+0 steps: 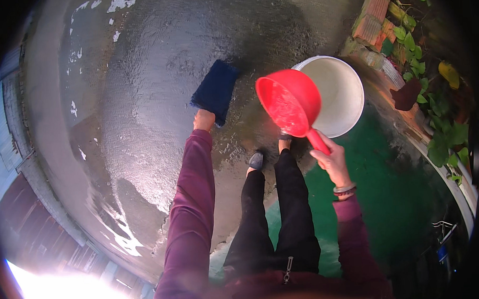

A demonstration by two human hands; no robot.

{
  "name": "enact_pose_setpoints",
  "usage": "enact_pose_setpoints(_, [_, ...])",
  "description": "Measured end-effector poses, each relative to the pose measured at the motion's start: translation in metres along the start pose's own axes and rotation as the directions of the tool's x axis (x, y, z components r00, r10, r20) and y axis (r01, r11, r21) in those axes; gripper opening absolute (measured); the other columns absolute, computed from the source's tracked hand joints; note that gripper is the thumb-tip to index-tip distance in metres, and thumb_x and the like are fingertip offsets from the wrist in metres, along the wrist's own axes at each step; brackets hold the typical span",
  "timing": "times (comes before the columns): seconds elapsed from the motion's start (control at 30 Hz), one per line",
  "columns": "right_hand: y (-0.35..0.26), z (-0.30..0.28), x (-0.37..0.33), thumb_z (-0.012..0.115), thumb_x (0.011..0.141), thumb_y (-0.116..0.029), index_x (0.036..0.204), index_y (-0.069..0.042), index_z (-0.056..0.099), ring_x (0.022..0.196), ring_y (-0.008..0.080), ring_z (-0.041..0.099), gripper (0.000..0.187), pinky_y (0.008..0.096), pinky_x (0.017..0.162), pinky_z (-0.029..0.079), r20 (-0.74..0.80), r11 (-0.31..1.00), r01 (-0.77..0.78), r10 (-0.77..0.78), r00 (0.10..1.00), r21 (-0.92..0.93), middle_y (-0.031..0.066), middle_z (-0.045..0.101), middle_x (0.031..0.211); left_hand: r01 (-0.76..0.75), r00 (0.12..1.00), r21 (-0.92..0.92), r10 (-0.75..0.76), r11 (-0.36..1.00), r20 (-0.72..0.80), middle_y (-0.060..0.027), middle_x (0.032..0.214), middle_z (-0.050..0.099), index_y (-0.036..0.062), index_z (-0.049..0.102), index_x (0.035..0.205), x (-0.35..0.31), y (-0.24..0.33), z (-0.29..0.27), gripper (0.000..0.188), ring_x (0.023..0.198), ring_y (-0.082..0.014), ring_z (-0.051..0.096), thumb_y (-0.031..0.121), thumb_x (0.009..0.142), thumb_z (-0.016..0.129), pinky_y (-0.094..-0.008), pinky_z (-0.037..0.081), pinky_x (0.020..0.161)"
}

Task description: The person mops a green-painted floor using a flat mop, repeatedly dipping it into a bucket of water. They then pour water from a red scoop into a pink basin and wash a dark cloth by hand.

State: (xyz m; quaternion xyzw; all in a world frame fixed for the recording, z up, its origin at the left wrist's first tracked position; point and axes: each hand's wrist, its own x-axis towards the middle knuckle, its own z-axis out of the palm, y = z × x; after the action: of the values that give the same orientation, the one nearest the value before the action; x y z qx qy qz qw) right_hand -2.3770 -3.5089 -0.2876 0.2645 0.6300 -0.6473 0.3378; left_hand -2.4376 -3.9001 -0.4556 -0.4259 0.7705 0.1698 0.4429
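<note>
My left hand (204,119), arm stretched forward, is closed on the near edge of a dark blue cloth (216,89) with a frayed border. The cloth hangs roughly rectangular against the wet grey floor; whether it touches the floor I cannot tell. In my right hand (332,159) is the handle of a red plastic dipper (310,102), its bowl tilted to the left with what looks like water inside. Behind the dipper, a round white bucket (348,101) is partly hidden by the bowl; its inside looks pale.
Wet concrete floor (152,73) with shiny patches spreads ahead and left. Green flooring (378,197) lies to the right of my legs. Bricks (372,18) and leafy plants (442,142) line the right edge. My shoes (256,160) stand close to the bucket.
</note>
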Motion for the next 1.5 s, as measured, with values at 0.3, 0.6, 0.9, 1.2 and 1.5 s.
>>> enact_pose_setpoints(0.3, [0.035, 0.153, 0.024, 0.067, 0.076, -0.015, 0.126, 0.0, 0.047, 0.097, 0.0332, 0.061, 0.055, 0.035, 0.082, 0.047, -0.033, 0.746, 0.442, -0.526, 0.85, -0.497, 0.0234, 0.059, 0.108, -0.139, 0.99, 0.026, 0.14, 0.99, -0.033, -0.0214, 0.091, 0.065, -0.0016, 0.066, 0.089, 0.031, -0.041, 0.013, 0.03, 0.092, -0.0337, 0.063, 0.021, 0.076, 0.051, -0.0385, 0.049, 0.081])
enact_pose_setpoints(0.6, [0.048, 0.033, -0.022, 0.062, 0.081, -0.024, 0.123, 0.002, 0.049, 0.086, 0.0357, 0.062, 0.051, 0.0388, 0.074, 0.047, -0.481, 0.816, 0.246, -0.521, 0.705, -0.523, 0.0256, 0.061, 0.095, -0.371, 0.894, 0.271, 0.421, 0.888, -0.156, -0.0182, 0.052, 0.058, -0.0026, 0.06, 0.062, 0.053, -0.074, 0.024, 0.037, 0.049, -0.0288, 0.06, 0.024, 0.084, 0.048, -0.0393, 0.049, 0.051])
enact_pose_setpoints(0.9, [0.083, -0.034, -0.113, 0.045, 0.086, -0.058, 0.145, -0.018, 0.01, 0.093, 0.0222, 0.058, 0.08, 0.0354, 0.072, 0.047, -0.354, 0.984, 0.046, 0.018, 0.935, 0.171, 0.0146, 0.046, 0.127, -0.248, 0.908, 0.686, 0.411, 0.685, -0.083, -0.018, 0.123, 0.054, 0.0028, 0.055, 0.117, -0.13, -0.077, -0.026, 0.037, 0.115, -0.0351, 0.051, 0.015, 0.085, 0.042, -0.0441, 0.043, 0.094])
enact_pose_setpoints(1.2, [0.347, -0.06, -0.388, 0.047, 0.087, -0.046, 0.126, -0.015, 0.047, 0.073, 0.0184, 0.057, 0.049, 0.0346, 0.061, 0.048, -0.504, 0.769, -0.307, 0.611, 0.61, 0.561, 0.0075, 0.058, 0.096, -0.285, 0.779, 0.947, 0.612, 0.15, 0.137, -0.0128, 0.11, 0.063, 0.009, 0.067, 0.1, -0.24, -0.083, -0.057, 0.025, 0.104, -0.0316, 0.059, 0.015, 0.08, 0.052, -0.044, 0.049, 0.084])
enact_pose_setpoints(1.5, [0.508, 0.076, -0.573, 0.047, 0.09, -0.034, 0.118, -0.013, 0.053, 0.06, 0.0216, 0.06, 0.036, 0.0368, 0.051, 0.05, -0.408, 0.526, -0.196, 0.803, 0.434, 0.828, 0.0111, 0.061, 0.087, -0.169, 0.576, 0.928, 0.731, -0.332, 0.366, -0.0109, 0.097, 0.067, 0.0087, 0.067, 0.094, -0.329, -0.054, -0.023, 0.021, 0.09, -0.0257, 0.066, 0.019, 0.08, 0.056, -0.0379, 0.053, 0.072])
